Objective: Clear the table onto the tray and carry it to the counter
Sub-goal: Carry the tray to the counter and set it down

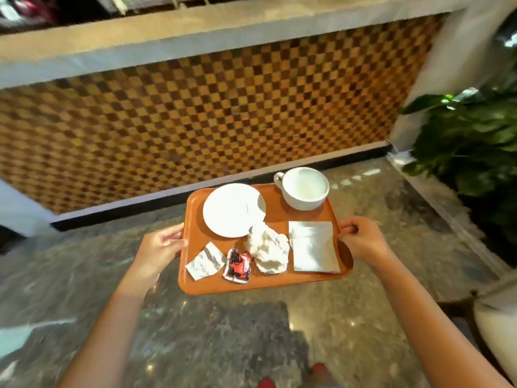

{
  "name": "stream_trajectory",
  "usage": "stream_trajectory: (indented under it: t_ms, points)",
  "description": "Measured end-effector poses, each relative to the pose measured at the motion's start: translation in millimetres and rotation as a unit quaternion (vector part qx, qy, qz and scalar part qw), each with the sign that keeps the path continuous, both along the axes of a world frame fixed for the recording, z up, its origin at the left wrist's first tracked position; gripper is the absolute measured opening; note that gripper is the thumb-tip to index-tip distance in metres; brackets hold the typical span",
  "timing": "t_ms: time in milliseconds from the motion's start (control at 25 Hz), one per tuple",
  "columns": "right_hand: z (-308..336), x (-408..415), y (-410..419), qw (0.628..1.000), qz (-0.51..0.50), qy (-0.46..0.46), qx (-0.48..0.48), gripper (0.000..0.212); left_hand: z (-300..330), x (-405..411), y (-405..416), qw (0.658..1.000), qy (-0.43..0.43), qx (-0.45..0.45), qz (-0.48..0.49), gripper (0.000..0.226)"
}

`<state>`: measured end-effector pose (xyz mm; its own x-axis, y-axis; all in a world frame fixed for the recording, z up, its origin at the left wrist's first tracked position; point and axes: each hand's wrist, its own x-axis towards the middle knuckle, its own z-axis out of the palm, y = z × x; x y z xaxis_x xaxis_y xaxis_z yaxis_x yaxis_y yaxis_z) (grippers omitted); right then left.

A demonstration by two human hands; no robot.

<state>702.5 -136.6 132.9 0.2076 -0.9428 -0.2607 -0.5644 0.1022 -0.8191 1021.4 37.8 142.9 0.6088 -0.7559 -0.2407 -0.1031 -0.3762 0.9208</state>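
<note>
I hold an orange tray (pixel 279 217) level above the floor. My left hand (pixel 161 247) grips its left rim and my right hand (pixel 363 238) grips its right rim. On the tray sit a white saucer (pixel 233 210) at the back left and an empty white cup (pixel 303 187) at the back right. Toward the near side lie a torn white sachet (pixel 205 261), a red and black wrapper (pixel 237 266), a crumpled white napkin (pixel 268 252) and a folded white napkin (pixel 313 247). The counter (pixel 167 26), with a checkered wooden front (pixel 195 113), stands just ahead.
A polished stone floor (pixel 223 331) lies under me, with my red shoe tips (pixel 319 369) at the bottom edge. A leafy green plant (pixel 470 141) stands at the right beside a white pillar (pixel 447 65). A white rounded object (pixel 498 329) is at the lower right.
</note>
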Motion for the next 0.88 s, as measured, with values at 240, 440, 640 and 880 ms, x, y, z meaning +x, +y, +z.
stream_trajectory:
  t_ms: [240,440,640,880]
  points:
    - [8,128,-45,0.995,0.101,0.013,-0.019,0.016,-1,92,13,0.996,-0.004,0.003,0.09,0.041]
    - [11,235,-84,0.984,0.175,0.032,-0.02,0.013,2,157,20,0.985,0.006,-0.008,0.175,0.042]
    - [18,352,-98,0.968,0.246,0.045,-0.032,0.01,1,231,41,0.967,0.018,-0.004,0.253,0.04]
    - [18,496,-92,0.962,0.267,0.051,-0.037,0.014,8,362,55,0.966,0.014,-0.016,0.256,0.043]
